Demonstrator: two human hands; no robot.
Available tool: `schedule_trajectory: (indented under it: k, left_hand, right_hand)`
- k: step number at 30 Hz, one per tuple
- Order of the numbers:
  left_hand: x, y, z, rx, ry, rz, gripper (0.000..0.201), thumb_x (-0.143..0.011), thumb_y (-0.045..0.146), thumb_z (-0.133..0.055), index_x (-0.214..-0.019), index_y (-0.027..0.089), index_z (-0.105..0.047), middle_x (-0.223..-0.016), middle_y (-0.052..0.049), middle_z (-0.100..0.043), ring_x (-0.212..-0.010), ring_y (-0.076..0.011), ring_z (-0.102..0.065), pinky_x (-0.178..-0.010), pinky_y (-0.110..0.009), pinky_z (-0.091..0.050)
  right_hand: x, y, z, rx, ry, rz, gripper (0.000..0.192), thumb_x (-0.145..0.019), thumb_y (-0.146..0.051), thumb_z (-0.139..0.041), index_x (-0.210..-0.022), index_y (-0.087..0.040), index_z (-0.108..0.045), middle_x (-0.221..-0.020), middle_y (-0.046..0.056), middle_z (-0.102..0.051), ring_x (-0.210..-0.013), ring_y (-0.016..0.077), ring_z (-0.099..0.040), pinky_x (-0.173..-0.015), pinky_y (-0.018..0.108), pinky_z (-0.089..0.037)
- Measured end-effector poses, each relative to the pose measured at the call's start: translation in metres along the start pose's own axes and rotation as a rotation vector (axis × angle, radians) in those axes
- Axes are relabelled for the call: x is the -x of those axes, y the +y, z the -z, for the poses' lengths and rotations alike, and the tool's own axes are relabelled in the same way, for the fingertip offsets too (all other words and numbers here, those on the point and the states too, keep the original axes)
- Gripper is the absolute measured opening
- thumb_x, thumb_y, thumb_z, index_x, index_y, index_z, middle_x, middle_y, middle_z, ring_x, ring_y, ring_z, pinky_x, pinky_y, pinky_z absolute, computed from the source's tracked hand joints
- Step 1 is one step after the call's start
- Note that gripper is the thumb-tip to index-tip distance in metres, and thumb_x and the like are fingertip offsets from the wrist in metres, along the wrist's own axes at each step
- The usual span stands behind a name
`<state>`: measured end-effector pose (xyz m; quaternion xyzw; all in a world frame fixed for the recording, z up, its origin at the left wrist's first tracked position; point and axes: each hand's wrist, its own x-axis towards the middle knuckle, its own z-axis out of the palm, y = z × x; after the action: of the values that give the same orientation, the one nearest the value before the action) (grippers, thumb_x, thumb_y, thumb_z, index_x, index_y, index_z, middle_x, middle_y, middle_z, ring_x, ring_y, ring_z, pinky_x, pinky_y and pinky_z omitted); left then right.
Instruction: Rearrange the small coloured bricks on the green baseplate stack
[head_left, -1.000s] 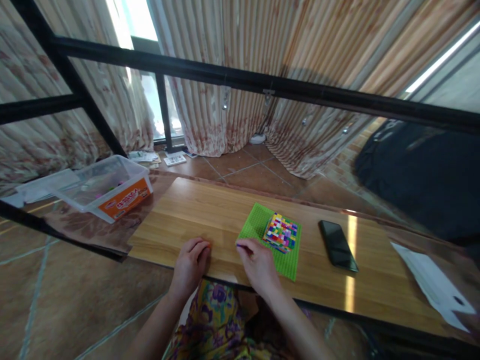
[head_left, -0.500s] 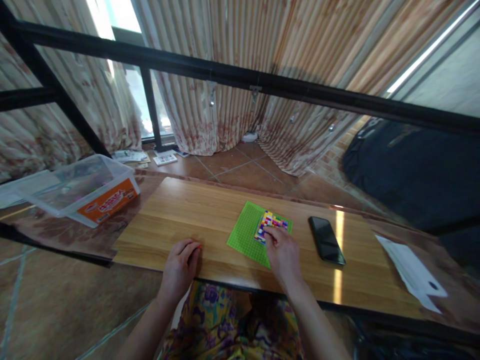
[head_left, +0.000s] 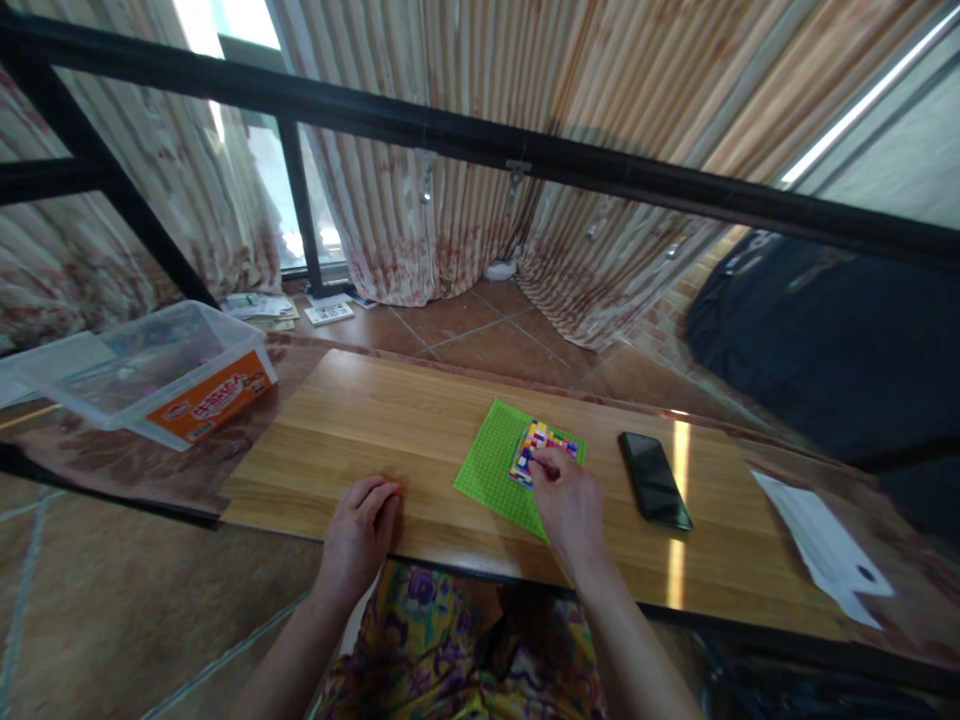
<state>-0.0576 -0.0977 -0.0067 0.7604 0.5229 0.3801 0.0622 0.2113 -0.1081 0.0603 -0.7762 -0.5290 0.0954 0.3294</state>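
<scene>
Person seated at the bench, seen from above. Left hand (head_left: 358, 530) and right hand (head_left: 571, 505): both bare, without gloves, rings or a watch. Both forearms are uncovered to the lower edge of the view; no sleeve shows. Garment over the lap (head_left: 450, 650): soft fabric with a bold floral print, yellow ground with purple blooms and touches of green and blue.

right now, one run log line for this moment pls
right hand: fingertips on multicoloured brick block | block on green baseplate | left hand: curled, resting on wooden board | phone right of baseplate
</scene>
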Motion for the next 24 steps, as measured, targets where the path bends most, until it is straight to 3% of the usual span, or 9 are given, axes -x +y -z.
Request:
schedule_trajectory:
  k: [10,24]
  left_hand:
    - [0.001,-0.002,-0.002,0.004,-0.003,0.017,0.021,-0.089,0.032,-0.049,-0.094,0.019,-0.065,-0.098,-0.008,-0.064,-0.092,-0.0198,-0.061,-0.084,-0.034,-0.052]
    - [0.002,-0.005,-0.003,-0.024,0.034,-0.017,0.023,-0.09,0.033,-0.047,-0.093,0.019,-0.066,-0.097,-0.009,-0.065,-0.091,-0.0204,-0.062,-0.082,-0.034,-0.053]
  right_hand:
    - [0.001,-0.001,0.007,-0.212,0.043,-0.029,0.02,-0.08,-0.032,-0.051,-0.084,-0.021,-0.067,-0.083,0.003,-0.072,-0.075,0.0171,-0.065,-0.07,0.028,-0.046]
    - [-0.002,-0.005,-0.006,-0.152,0.092,-0.151,0.024,-0.076,-0.033,-0.053,-0.094,-0.02,-0.064,-0.083,0.004,-0.071,-0.073,0.0178,-0.065,-0.069,0.03,-0.047]
